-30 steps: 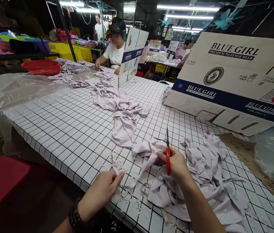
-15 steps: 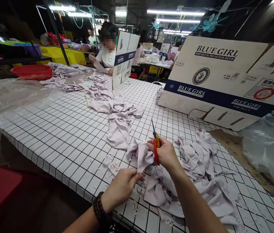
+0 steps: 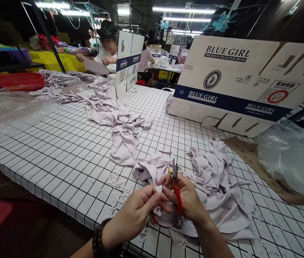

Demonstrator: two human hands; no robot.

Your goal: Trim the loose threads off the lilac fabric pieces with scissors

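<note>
My left hand [image 3: 138, 208] is closed, pinching the edge of a pale lilac piece of fabric [image 3: 148, 171]. Close beside it, my right hand [image 3: 185, 195] holds red-and-yellow thread snips [image 3: 177, 193] in its palm, blades pointing up and away. Its fingertips reach to the same fabric edge near my left fingers; whether they grip it too I cannot tell. A heap of lilac fabric pieces [image 3: 229, 208] lies to the right of and beneath my hands. Small fabric scraps [image 3: 118, 182] are scattered on the table to the left.
The table [image 3: 68, 154] has a white cover with a black grid. More lilac pieces [image 3: 103, 111] trail toward the far left. Cardboard sheets [image 3: 222, 79] stand at the back. Clear plastic [image 3: 289, 161] lies right, a red basket [image 3: 20, 81] far left. A person [image 3: 109, 50] works across the table.
My right hand has come down to meet my left, and the snips have turned more upright. My left hand has lifted the fabric edge slightly. The view has shifted a little rightward.
</note>
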